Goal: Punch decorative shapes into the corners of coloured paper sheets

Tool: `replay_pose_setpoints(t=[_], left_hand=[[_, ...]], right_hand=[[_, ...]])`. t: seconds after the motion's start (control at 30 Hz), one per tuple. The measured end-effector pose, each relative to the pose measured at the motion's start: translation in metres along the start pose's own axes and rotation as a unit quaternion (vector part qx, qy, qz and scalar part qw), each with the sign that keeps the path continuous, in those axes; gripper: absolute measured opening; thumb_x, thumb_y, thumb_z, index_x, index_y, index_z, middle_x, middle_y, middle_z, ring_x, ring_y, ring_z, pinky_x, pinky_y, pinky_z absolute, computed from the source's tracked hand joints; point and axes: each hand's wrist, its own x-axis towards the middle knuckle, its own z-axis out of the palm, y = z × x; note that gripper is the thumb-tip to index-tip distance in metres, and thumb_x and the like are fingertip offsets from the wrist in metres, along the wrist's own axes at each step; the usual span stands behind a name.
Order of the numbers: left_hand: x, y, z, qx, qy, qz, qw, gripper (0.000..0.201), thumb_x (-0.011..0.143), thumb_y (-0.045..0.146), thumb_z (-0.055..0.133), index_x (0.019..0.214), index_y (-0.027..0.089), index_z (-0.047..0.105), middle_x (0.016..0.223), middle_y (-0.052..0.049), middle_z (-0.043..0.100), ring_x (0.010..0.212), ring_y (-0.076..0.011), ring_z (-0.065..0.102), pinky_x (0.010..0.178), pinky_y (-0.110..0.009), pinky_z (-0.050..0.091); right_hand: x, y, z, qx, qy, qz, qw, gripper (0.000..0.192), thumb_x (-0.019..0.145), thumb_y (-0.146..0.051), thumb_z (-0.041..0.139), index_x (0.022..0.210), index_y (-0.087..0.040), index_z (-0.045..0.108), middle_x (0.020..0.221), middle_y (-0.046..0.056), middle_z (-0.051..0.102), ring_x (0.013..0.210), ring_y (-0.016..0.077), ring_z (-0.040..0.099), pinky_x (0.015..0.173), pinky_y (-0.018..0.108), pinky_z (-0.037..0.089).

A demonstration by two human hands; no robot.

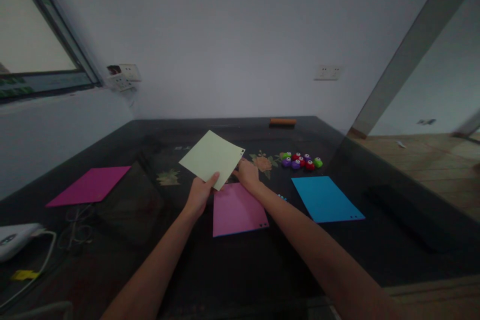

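Observation:
My left hand [200,194] holds a pale green sheet of paper [212,158] by its near edge, lifted and tilted above the dark table [232,270]. My right hand [246,174] is under the sheet's right side, at the far edge of a pink sheet [237,210] lying flat on the table; what it touches is hidden. The green sheet has small punched holes at its right corner. A cluster of small coloured paper punches [302,161] sits to the right of my right hand.
A blue sheet [325,199] lies right of the pink one. A magenta sheet [90,185] lies at the left. A white device with a cable [17,241] sits at the near left edge. An orange object [282,121] rests by the far wall.

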Motion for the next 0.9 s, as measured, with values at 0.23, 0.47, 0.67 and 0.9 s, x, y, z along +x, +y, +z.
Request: replay_pose_setpoints(t=[0.23,0.47,0.67,0.9], left_hand=[[-0.004,-0.008,0.004,0.011,-0.023,-0.013,1.0,0.034,0.066,0.037,0.074,0.083,0.009,0.065,0.063,-0.004,0.067,0.045,-0.0128,0.058,0.041,-0.021,0.041],[-0.016,-0.013,0.017,0.024,-0.045,-0.036,0.998,0.034,0.066,0.037,0.074,0.087,0.011,0.065,0.067,-0.006,0.07,0.054,-0.0168,0.062,0.047,-0.024,0.047],[-0.037,-0.018,0.046,0.021,-0.052,-0.069,0.996,0.031,0.069,0.039,0.072,0.081,0.011,0.063,0.058,-0.002,0.066,0.044,-0.0137,0.057,0.044,-0.023,0.044],[-0.059,-0.015,0.081,-0.001,-0.081,-0.07,0.994,0.026,0.075,0.039,0.066,0.075,0.013,0.064,0.06,-0.003,0.067,0.045,-0.0134,0.057,0.043,-0.022,0.043]], right_hand=[[-0.026,0.043,-0.034,0.117,0.014,-0.014,0.993,0.026,0.072,-0.032,0.07,0.09,-0.016,0.059,0.088,0.006,0.067,0.081,0.0176,0.063,0.071,0.029,0.048],[-0.084,0.087,-0.071,0.592,-0.048,0.123,0.795,0.037,0.058,-0.024,0.078,0.088,-0.019,0.057,0.087,0.002,0.063,0.074,0.0179,0.068,0.074,0.034,0.055],[-0.109,0.117,-0.09,0.648,-0.08,0.193,0.733,0.044,0.053,-0.012,0.081,0.093,-0.019,0.065,0.088,0.001,0.066,0.083,0.0173,0.068,0.088,0.034,0.052],[-0.112,0.124,-0.1,0.701,-0.091,0.189,0.681,0.043,0.065,-0.016,0.076,0.106,-0.017,0.063,0.093,0.004,0.068,0.094,0.0207,0.067,0.096,0.038,0.048]])
